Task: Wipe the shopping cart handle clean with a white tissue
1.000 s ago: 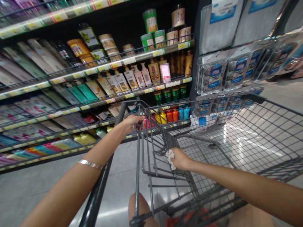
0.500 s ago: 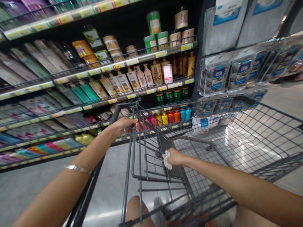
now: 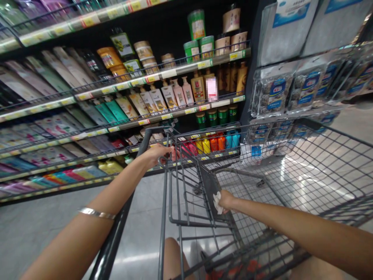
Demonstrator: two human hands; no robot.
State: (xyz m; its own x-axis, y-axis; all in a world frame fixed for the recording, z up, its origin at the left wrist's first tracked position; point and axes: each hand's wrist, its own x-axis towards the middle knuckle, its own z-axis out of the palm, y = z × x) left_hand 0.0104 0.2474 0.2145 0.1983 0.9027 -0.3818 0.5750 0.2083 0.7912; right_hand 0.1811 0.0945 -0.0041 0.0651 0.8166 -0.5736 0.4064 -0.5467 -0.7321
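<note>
My left hand [image 3: 158, 154] is closed around the wire frame at the near left corner of a dark grey shopping cart [image 3: 170, 194], just inside its push bar. A silver bangle circles that forearm. My right hand [image 3: 226, 201] is closed on a crumpled white tissue [image 3: 217, 202]. It holds the tissue against or just over the dark flat panel [image 3: 210, 182] between the cart's folding seat frame and the basket; contact cannot be made out. The fingertips of this hand are mostly hidden.
Store shelves [image 3: 125, 77] of bottles and tubs run along the left and ahead. Packs of steel scouring balls [image 3: 275, 93] hang on a rack at the right end. Grey floor tiles [image 3: 140, 229] show under the cart, with my knee [image 3: 174, 258] close to its frame.
My right hand with the tissue has moved slightly down and right along the dark panel. My left hand keeps its place on the frame. The whole view has shifted a little.
</note>
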